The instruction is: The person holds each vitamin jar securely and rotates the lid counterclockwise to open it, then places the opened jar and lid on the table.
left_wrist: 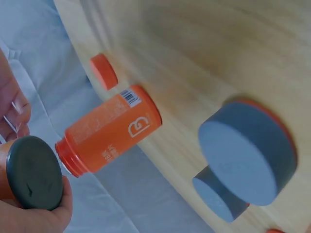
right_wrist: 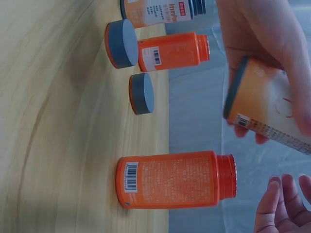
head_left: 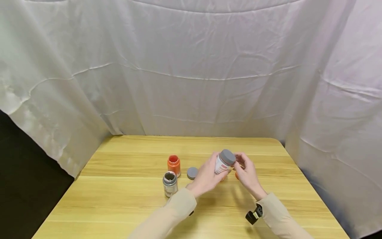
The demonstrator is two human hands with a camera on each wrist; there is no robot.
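Note:
My left hand point(head_left: 206, 176) grips a supplement bottle point(head_left: 221, 167) with a white and orange label, its grey cap point(head_left: 227, 156) tilted up towards me. In the left wrist view, the dark base of this bottle point(left_wrist: 35, 172) shows. Beside the cap is my right hand point(head_left: 247, 172), its fingers loosely bent. In the right wrist view, the fingers of the right hand point(right_wrist: 284, 204) stand apart from the bottle body; whether they touch the cap cannot be told. An uncapped orange bottle point(right_wrist: 167, 179) stands below the hands, mostly hidden in the head view.
To the left stand another uncapped orange bottle point(head_left: 174, 165) and an uncapped grey-necked bottle point(head_left: 170, 187). Two grey caps lie on the wooden table, a larger cap point(left_wrist: 243, 150) and a smaller cap point(left_wrist: 218, 194). An orange cap point(left_wrist: 104, 71) lies beyond the nearer orange bottle. Pale curtains point(head_left: 194, 83) surround the table.

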